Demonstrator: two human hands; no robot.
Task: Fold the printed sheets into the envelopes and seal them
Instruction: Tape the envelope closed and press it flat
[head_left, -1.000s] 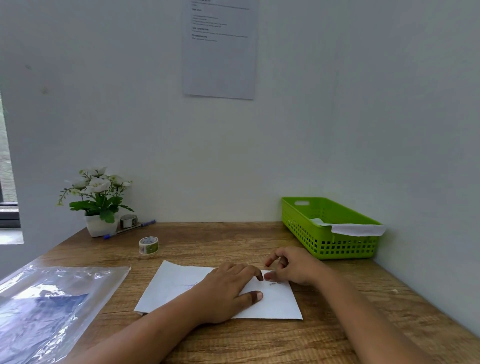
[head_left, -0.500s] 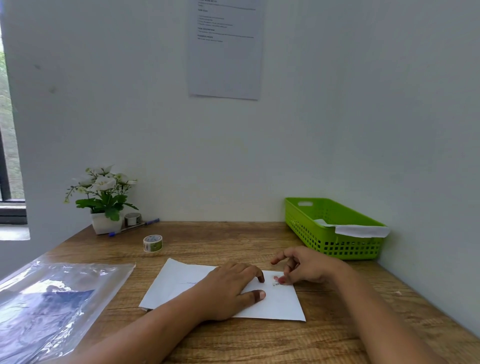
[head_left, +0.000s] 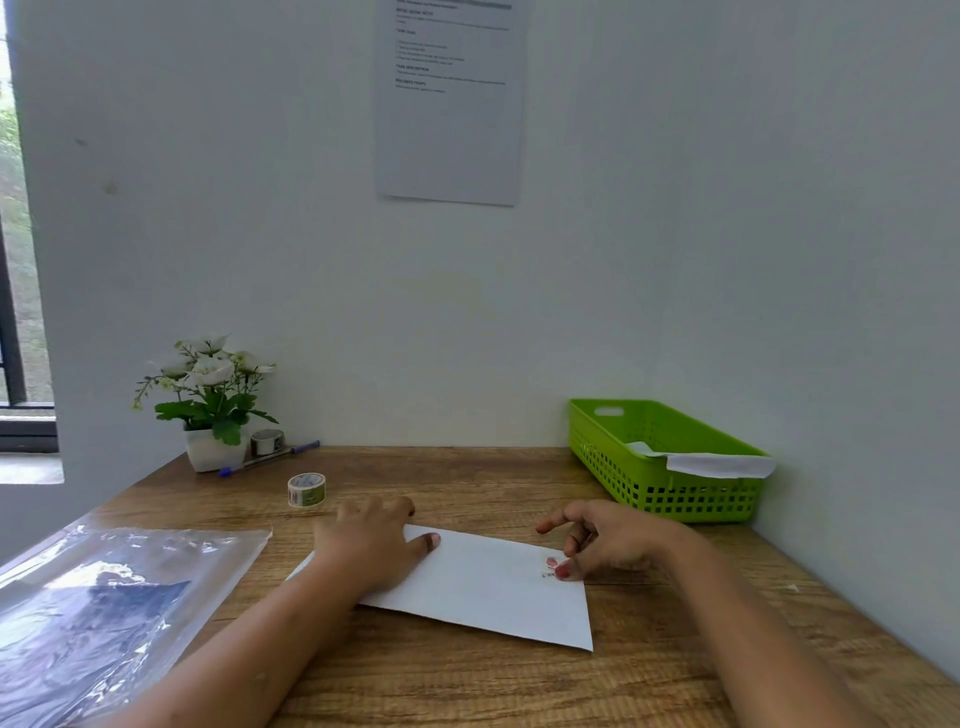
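A white sheet of paper (head_left: 483, 587) lies flat on the wooden desk (head_left: 519, 686) in front of me. My left hand (head_left: 371, 545) rests palm-down on its left part, fingers over the far edge. My right hand (head_left: 597, 540) touches the sheet's far right corner with two fingertips, the other fingers raised. A roll of patterned tape (head_left: 306, 489) stands just beyond my left hand. A green basket (head_left: 660, 488) at the right holds white paper or envelopes (head_left: 719, 464) that hang over its rim.
A clear plastic bag (head_left: 104, 618) with dark contents lies at the left. A potted white flower (head_left: 210, 405), a second tape roll (head_left: 267, 442) and a blue pen (head_left: 267, 458) sit at the back left. Walls close the desk behind and at the right.
My left hand slid left along the sheet, uncovering its middle. My right hand moved to the far right corner. The sheet now lies turned, its right end nearer me.
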